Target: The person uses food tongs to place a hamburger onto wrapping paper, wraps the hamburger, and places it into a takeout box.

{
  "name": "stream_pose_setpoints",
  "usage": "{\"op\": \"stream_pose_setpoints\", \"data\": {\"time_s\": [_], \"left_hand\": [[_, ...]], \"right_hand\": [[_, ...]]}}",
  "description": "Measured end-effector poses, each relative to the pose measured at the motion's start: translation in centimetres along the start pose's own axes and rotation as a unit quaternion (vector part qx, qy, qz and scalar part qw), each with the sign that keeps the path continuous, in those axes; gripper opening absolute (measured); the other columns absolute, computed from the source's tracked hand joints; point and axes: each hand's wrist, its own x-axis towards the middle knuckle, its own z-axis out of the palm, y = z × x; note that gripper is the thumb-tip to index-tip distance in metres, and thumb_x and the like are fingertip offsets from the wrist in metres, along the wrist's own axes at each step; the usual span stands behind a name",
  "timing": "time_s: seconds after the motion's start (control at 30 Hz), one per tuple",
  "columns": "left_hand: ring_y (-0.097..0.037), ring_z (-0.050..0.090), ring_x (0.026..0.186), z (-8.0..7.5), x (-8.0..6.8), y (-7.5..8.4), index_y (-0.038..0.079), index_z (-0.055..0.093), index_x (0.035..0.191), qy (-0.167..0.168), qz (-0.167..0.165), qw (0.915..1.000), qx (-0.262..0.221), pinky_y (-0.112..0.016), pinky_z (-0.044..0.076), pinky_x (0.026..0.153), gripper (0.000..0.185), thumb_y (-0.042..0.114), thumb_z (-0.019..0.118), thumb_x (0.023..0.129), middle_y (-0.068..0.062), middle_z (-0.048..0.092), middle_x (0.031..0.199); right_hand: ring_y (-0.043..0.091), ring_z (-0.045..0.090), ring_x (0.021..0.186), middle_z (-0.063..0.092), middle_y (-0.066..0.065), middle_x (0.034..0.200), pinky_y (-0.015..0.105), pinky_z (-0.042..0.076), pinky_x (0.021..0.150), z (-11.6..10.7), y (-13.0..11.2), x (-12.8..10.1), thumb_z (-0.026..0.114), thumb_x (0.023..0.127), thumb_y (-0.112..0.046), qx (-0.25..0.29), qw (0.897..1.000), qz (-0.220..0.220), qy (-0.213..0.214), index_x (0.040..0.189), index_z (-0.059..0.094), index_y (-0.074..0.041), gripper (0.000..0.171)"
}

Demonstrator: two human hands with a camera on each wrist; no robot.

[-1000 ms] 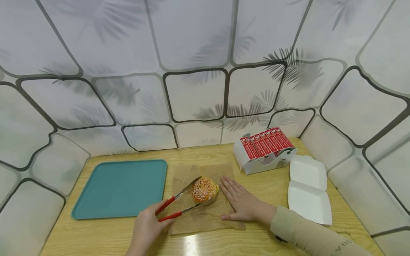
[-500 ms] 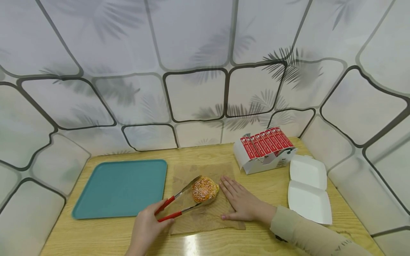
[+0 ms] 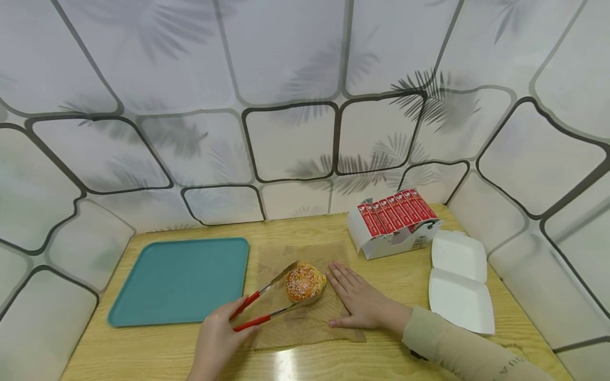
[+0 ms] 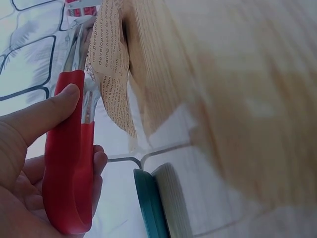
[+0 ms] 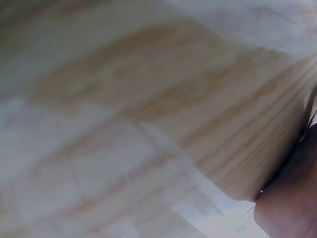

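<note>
In the head view my left hand (image 3: 216, 336) grips red-handled tongs (image 3: 259, 320), whose two metal arms reach either side of a sprinkle-topped burger bun (image 3: 305, 282). The left wrist view shows the thumb on one red handle (image 4: 69, 158) and fingers curled behind the other. Brown printed paper (image 3: 281, 330) lies flat beneath the bun; its edge curls up in the left wrist view. My right hand (image 3: 359, 300) rests palm down on the paper's right side, fingers straight, fingertips beside the bun. Only a bit of that hand (image 5: 287, 208) appears in the right wrist view.
A teal tray (image 3: 181, 283) lies on the wooden table (image 3: 286, 227) to the left. At the back right stands a white carton (image 3: 393, 247) filled with several red packets (image 3: 397, 212). An open white clamshell box (image 3: 459, 299) lies at the right. Patterned walls surround the table.
The tongs' handles have shifted very slightly left and the bun sits a touch further right. My right hand has stayed in place.
</note>
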Motion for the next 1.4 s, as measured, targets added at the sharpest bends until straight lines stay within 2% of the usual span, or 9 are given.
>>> {"op": "stream_pose_setpoints", "data": {"time_s": [0.3, 0.53, 0.83, 1.1, 1.27, 1.4], "left_hand": [[-0.038, 0.077, 0.101, 0.0, -0.1, 0.1, 0.002, 0.078, 0.124, 0.006, 0.008, 0.9999, 0.007, -0.053, 0.065, 0.085, 0.066, 0.014, 0.102, 0.064, -0.017, 0.081, 0.111], [-0.037, 0.077, 0.1, -0.1, -0.2, -0.2, 0.002, 0.078, 0.124, 0.016, 0.017, 0.9997, 0.01, -0.053, 0.065, 0.084, 0.067, 0.011, 0.103, 0.062, -0.016, 0.081, 0.111], [-0.034, 0.077, 0.098, -0.5, -0.2, -0.2, 0.002, 0.078, 0.124, 0.029, 0.013, 0.9995, -0.002, -0.05, 0.066, 0.081, 0.069, 0.009, 0.103, 0.06, -0.016, 0.081, 0.109], [-0.038, 0.078, 0.099, -1.1, 0.1, -0.9, 0.001, 0.077, 0.126, 0.071, 0.018, 0.9972, -0.017, -0.051, 0.067, 0.078, 0.069, 0.009, 0.103, 0.062, -0.021, 0.08, 0.113], [-0.038, 0.078, 0.096, -1.4, 0.4, -1.9, 0.0, 0.077, 0.124, 0.097, 0.015, 0.9951, -0.015, -0.051, 0.066, 0.075, 0.068, 0.01, 0.103, 0.062, -0.021, 0.08, 0.111], [-0.04, 0.078, 0.095, -1.9, 0.8, -2.9, -0.002, 0.076, 0.125, 0.109, 0.004, 0.994, -0.005, -0.053, 0.066, 0.074, 0.067, 0.009, 0.102, 0.063, -0.024, 0.08, 0.11]], "right_hand": [[0.044, 0.015, 0.165, 0.013, 0.027, 0.176, 0.056, 0.026, 0.133, 0.2, 0.2, -0.1, 0.049, 0.097, -0.08, 0.016, 1.0, 0.0, -0.002, 0.167, 0.019, 0.005, 0.114], [0.041, 0.01, 0.166, 0.008, 0.024, 0.178, 0.053, 0.021, 0.135, 0.4, 0.2, 0.0, 0.048, 0.097, -0.081, 0.017, 1.0, 0.01, -0.016, 0.169, 0.015, 0.002, 0.115], [0.044, 0.017, 0.164, 0.014, 0.028, 0.176, 0.057, 0.027, 0.133, 0.4, 0.1, 0.0, 0.047, 0.097, -0.081, 0.017, 1.0, 0.0, 0.007, 0.167, 0.02, 0.005, 0.115], [0.044, 0.016, 0.164, 0.013, 0.027, 0.176, 0.057, 0.026, 0.132, 0.4, 0.2, 0.0, 0.045, 0.096, -0.083, 0.022, 1.0, -0.001, 0.006, 0.167, 0.018, 0.005, 0.116], [0.042, 0.011, 0.166, 0.008, 0.025, 0.177, 0.055, 0.022, 0.135, 0.3, 0.2, 0.0, 0.047, 0.096, -0.082, 0.027, 0.999, 0.009, -0.013, 0.168, 0.014, 0.002, 0.116], [0.042, 0.011, 0.166, 0.009, 0.025, 0.177, 0.056, 0.022, 0.134, 0.1, 0.2, 0.0, 0.047, 0.096, -0.081, 0.033, 0.999, 0.009, -0.014, 0.168, 0.015, 0.003, 0.115]]}}
